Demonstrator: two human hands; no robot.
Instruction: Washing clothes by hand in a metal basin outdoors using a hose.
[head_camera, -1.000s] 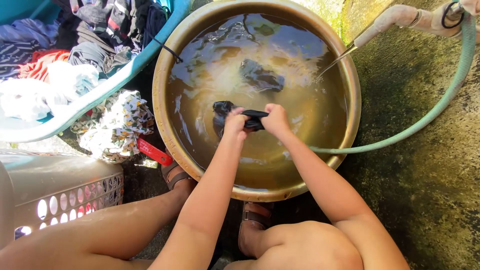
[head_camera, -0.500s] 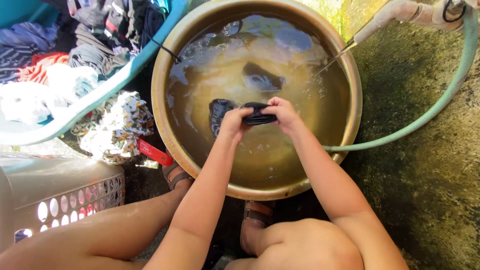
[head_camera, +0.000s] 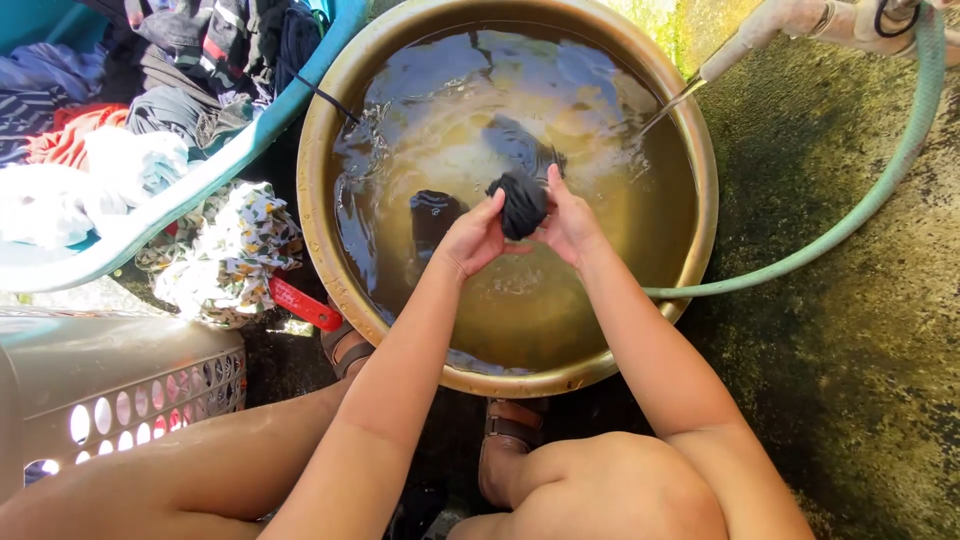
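A wide brass-coloured basin (head_camera: 330, 110) full of murky water sits in front of me. Above the water, my left hand (head_camera: 470, 238) and my right hand (head_camera: 570, 222) press a small dark wet cloth (head_camera: 522, 200) bunched into a ball between them. Another dark piece of cloth (head_camera: 432, 212) lies under the water just left of my left hand, and more dark fabric (head_camera: 520, 140) floats farther back. A thin stream of water runs from a tap (head_camera: 745, 45) into the basin's right side.
A green hose (head_camera: 850, 215) curves from the tap over the basin's right rim. A blue tub (head_camera: 200, 180) of mixed clothes stands at the left, a patterned cloth (head_camera: 235, 250) and red object (head_camera: 305, 303) below it. A perforated laundry basket (head_camera: 120, 380) is lower left. Mossy concrete lies right.
Both hands lifted the dark cloth out of the water and squeezed it from a stretched roll into a tight ball, shifting slightly away from me.
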